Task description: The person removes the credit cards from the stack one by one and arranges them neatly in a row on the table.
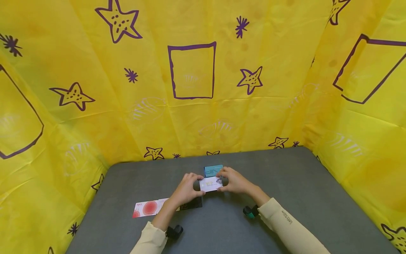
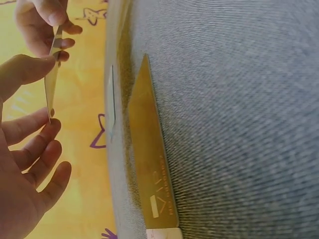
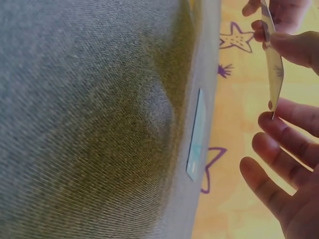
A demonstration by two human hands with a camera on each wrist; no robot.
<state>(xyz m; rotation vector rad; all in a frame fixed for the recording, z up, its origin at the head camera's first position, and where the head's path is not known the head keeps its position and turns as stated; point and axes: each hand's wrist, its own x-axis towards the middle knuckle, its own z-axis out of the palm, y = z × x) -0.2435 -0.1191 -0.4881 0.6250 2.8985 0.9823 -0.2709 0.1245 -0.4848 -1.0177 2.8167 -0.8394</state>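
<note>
A white card (image 1: 210,184) with gold lettering and a small picture at one end is held above the grey table by both hands. My left hand (image 1: 187,188) pinches its left end between thumb and fingers, and my right hand (image 1: 236,180) pinches the right end the same way. From the left wrist view the card (image 2: 52,87) appears nearly edge-on, the outer fingers spread off it. Just behind it in the head view lies a teal card (image 1: 213,170), partly covered by the right fingertips.
A row of cards lies on the grey table (image 1: 241,229) to the left: a white card with red circles (image 1: 149,208), another pale card, and a black card (image 1: 194,203) with VIP lettering, partly behind the left forearm. Yellow patterned cloth (image 1: 190,123) walls the table's back and sides.
</note>
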